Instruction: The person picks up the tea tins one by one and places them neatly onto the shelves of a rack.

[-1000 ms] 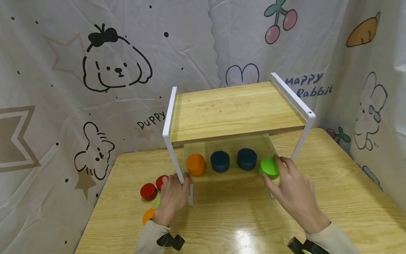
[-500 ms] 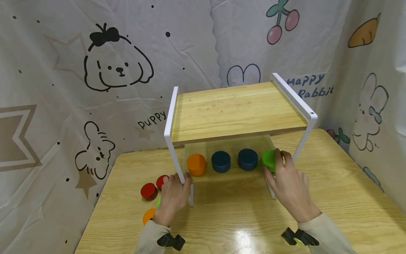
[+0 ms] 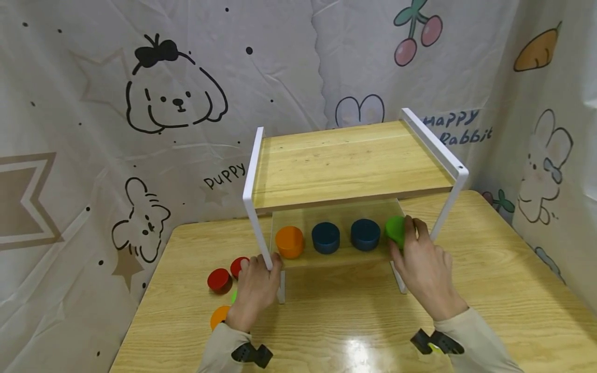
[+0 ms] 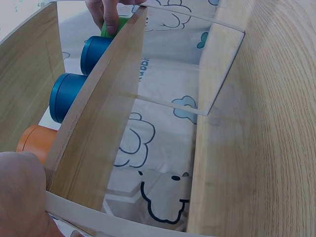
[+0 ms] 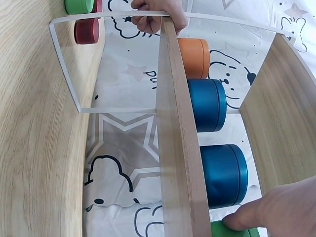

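A two-tier wooden rack (image 3: 350, 160) with white metal side frames stands on the table. Its left front post is gripped by my left hand (image 3: 254, 290), whose fingers curl round the frame in the right wrist view. On the lower board, an orange round tin (image 3: 289, 242) sits at the left, then one blue tin (image 3: 325, 238) and a second blue tin (image 3: 366, 235). At the right end, my right hand (image 3: 426, 267) holds a green tin (image 3: 395, 229) between thumb and fingers, partly covering it. The right wrist view shows the thumb on the green tin (image 5: 232, 230).
Left of the rack on the table (image 3: 177, 316) are a red tin (image 3: 219, 281), another red tin (image 3: 237, 266), an orange tin (image 3: 219, 316) and a mostly hidden green one (image 3: 234, 297). A patterned cloth (image 3: 280, 62) hangs behind. The rack's upper board overhangs the lower row.
My right hand has moved the green tin farther back on the lower board, and its wrist has swung slightly left. The left hand keeps its grip on the post.
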The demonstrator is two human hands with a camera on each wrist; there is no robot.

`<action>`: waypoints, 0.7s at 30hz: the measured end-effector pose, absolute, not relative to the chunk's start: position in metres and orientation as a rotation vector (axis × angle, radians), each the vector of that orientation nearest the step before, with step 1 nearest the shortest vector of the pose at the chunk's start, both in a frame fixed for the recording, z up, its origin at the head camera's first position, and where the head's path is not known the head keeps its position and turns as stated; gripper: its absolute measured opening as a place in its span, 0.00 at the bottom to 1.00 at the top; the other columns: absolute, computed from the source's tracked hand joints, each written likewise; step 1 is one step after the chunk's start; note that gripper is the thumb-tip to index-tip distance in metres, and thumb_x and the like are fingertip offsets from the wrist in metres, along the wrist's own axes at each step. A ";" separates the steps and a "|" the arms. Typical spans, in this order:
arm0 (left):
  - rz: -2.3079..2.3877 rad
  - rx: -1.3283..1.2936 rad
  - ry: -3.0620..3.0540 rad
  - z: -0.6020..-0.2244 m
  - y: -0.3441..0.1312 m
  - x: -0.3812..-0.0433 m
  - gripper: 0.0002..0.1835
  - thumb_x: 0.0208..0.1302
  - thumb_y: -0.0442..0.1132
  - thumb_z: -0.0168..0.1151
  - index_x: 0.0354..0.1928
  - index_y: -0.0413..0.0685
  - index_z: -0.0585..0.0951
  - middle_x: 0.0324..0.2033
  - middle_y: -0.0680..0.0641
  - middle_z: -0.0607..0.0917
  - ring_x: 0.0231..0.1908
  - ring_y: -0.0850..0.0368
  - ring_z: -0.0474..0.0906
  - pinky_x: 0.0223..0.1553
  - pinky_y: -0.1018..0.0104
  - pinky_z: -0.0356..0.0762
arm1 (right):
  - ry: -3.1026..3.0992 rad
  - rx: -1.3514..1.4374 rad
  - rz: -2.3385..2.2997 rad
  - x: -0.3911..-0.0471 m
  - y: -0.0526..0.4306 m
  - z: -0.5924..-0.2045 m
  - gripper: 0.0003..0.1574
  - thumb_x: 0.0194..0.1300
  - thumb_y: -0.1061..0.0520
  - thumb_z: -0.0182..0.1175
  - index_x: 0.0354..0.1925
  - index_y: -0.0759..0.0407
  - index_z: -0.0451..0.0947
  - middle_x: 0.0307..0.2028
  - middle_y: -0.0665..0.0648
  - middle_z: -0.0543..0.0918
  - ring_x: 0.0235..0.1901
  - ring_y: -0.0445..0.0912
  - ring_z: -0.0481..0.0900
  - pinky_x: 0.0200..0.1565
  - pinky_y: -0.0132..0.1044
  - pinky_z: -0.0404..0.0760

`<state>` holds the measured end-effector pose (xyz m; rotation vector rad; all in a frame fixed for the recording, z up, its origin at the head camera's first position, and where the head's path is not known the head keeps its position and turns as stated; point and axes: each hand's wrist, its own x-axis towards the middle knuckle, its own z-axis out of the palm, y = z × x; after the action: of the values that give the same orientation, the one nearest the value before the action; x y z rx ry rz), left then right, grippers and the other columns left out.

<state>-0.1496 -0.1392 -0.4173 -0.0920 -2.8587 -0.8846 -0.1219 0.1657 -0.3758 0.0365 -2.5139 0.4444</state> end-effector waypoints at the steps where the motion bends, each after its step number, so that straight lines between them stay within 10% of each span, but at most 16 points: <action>1: -0.883 -0.092 -2.858 -0.417 -0.139 -0.149 0.28 0.75 0.53 0.36 0.17 0.48 0.69 0.20 0.48 0.70 0.24 0.47 0.62 0.25 0.61 0.59 | -2.516 0.034 0.448 -0.122 0.166 -0.376 0.34 0.62 0.54 0.62 0.59 0.76 0.68 0.51 0.75 0.74 0.15 0.63 0.75 0.12 0.54 0.70; 21: -0.870 -0.075 -2.860 -0.417 -0.138 -0.149 0.28 0.75 0.53 0.37 0.17 0.47 0.68 0.19 0.47 0.68 0.24 0.47 0.62 0.24 0.61 0.59 | -2.488 0.077 0.415 -0.124 0.170 -0.378 0.36 0.60 0.54 0.65 0.59 0.75 0.68 0.50 0.74 0.76 0.13 0.61 0.74 0.11 0.53 0.70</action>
<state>-0.1492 -0.1383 -0.4171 -0.0745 -2.8596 -0.8703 -0.1244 0.1696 -0.3779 0.0771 -2.4875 0.4154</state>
